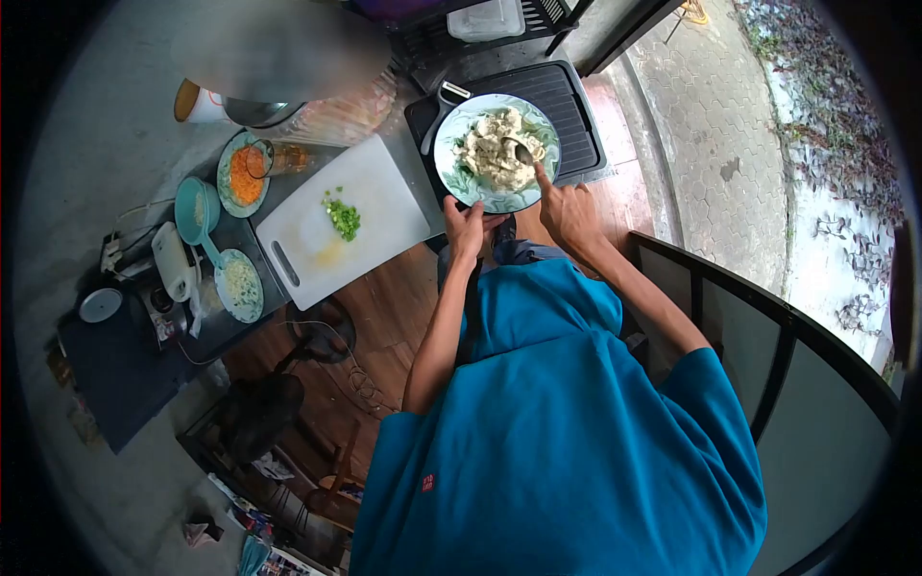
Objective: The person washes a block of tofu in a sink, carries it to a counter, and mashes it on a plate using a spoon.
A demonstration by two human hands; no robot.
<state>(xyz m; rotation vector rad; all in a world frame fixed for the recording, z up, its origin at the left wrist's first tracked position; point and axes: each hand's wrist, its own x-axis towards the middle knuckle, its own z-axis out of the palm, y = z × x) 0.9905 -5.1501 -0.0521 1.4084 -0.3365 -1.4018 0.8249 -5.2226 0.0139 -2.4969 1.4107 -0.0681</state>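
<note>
A round plate with a green leaf pattern (451,130) sits over the dark griddle, tilted a little toward me. Pale, lumpy, mashed-looking food (499,144) is heaped on it. My left hand (465,228) is closed on the plate's near rim, thumb on top and fingers underneath. At the plate's right edge, my right hand (570,213) grips a metal spoon (523,154), its index finger stretched along the handle. The spoon's bowl rests in the food. Left of the plate, chopped green onion (343,219) lies on a white cutting board (384,182).
The black griddle (581,125) is beneath the plate. Left of the board stand a plate of shredded orange food (248,178), a glass (284,158), a teal handled bowl (197,213) and a plate of chopped pale pieces (238,286). A railing (768,307) runs on my right.
</note>
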